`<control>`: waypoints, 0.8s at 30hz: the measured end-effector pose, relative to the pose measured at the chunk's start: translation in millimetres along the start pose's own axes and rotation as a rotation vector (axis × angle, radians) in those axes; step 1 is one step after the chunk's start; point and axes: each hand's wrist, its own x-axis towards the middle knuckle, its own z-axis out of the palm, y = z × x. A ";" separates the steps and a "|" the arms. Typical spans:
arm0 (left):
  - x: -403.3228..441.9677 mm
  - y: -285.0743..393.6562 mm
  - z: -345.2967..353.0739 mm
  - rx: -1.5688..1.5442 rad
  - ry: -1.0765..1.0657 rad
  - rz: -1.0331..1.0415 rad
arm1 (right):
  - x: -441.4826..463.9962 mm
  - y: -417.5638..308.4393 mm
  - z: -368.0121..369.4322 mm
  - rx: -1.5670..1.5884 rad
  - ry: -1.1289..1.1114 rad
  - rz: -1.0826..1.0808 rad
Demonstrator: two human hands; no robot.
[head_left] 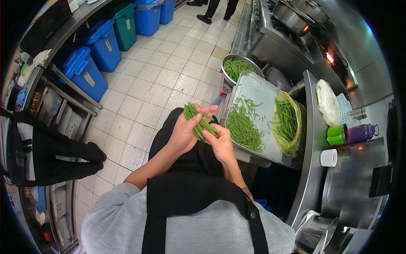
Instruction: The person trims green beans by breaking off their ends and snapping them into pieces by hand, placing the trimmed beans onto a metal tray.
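One bean bunch [206, 124], in left hand [182, 133] and right hand [221, 144] (tray [256, 87] nearby)

Beans [190, 111]: smooth, matt. Bag [291, 148]: glossy thin plastic. Apron [182, 192]: matt cloth. Bins [86, 77]: smooth plastic. Counter [311, 142]: smooth metal. Tray [256, 89]: apparently plastic, finish unclear.

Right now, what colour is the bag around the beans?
Yellow bag, clearest in the head view.

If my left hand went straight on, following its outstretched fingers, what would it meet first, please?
Probably the near side rim of the tray on the right. Your left hand, holding green beans, might pass above it, as height is unclear from this view.
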 end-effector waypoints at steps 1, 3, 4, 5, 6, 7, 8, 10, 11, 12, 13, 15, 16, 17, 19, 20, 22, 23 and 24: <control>0.6 -0.4 -0.6 -0.034 -0.007 -0.015 | -0.1 -1.5 -1.7 -0.021 -0.008 -0.009; 1.1 -1.5 -1.6 -0.101 -0.017 -0.048 | -1.9 -1.7 -5.8 -0.055 -0.008 -0.001; 0.5 -1.9 -1.8 -0.097 -0.014 -0.053 | -2.0 -0.8 -8.2 -0.069 -0.001 0.014; 0.4 -1.9 -1.9 -0.094 -0.012 -0.058 | -1.9 -0.8 -9.6 -0.084 0.006 0.029; 0.4 -2.0 -2.0 -0.090 -0.011 -0.062 | -1.8 -1.4 -10.1 -0.133 0.013 0.016; 0.6 -2.4 -2.5 -0.075 -0.010 -0.055 | -1.9 -2.1 -10.2 -0.183 0.021 0.004; 0.7 -3.1 -3.5 -0.059 -0.009 -0.047 | -2.0 -2.6 -10.2 -0.232 0.028 -0.008; 1.0 -2.9 -4.7 -0.033 -0.007 -0.036 | -5.6 -9.9 -5.7 -0.252 0.022 -0.008; 1.8 -1.8 -5.7 -0.023 -0.006 -0.031 | -7.0 -12.1 -4.3 -0.262 0.019 -0.008; 2.5 -1.0 -6.2 -0.013 -0.005 -0.026 | -6.4 -9.8 -4.4 -0.257 0.020 -0.038; 2.8 -1.1 -5.9 -0.027 -0.009 -0.034 | -5.8 -5.7 -5.0 -0.251 0.021 -0.069; 2.8 -1.5 -4.5 -0.055 -0.015 -0.051 | -6.3 -4.1 -4.5 -0.227 0.019 -0.130; 2.8 -1.8 -3.3 -0.074 -0.019 -0.062 | -5.9 -5.9 -3.4 -0.209 0.014 -0.160; 2.8 -2.1 -1.8 -0.091 -0.022 -0.072 | -5.3 -7.0 -2.7 -0.192 0.008 -0.192; 3.2 -0.2 -0.5 -0.111 -0.025 -0.083 | -5.1 -3.6 -3.8 -0.089 0.000 -0.150; 3.8 1.2 -0.6 -0.115 -0.023 -0.085 | -5.3 -2.0 -5.0 -0.039 -0.003 -0.128; 4.6 2.8 -1.7 -0.114 -0.025 -0.082 | -4.2 -1.8 -8.2 -0.095 0.000 -0.013; 4.9 3.4 -2.7 -0.109 -0.029 -0.076 | -4.0 -2.2 -9.5 -0.124 0.003 0.044; 4.7 3.9 -3.3 -0.103 -0.031 -0.069 | -4.3 -2.3 -7.4 -0.117 0.007 0.035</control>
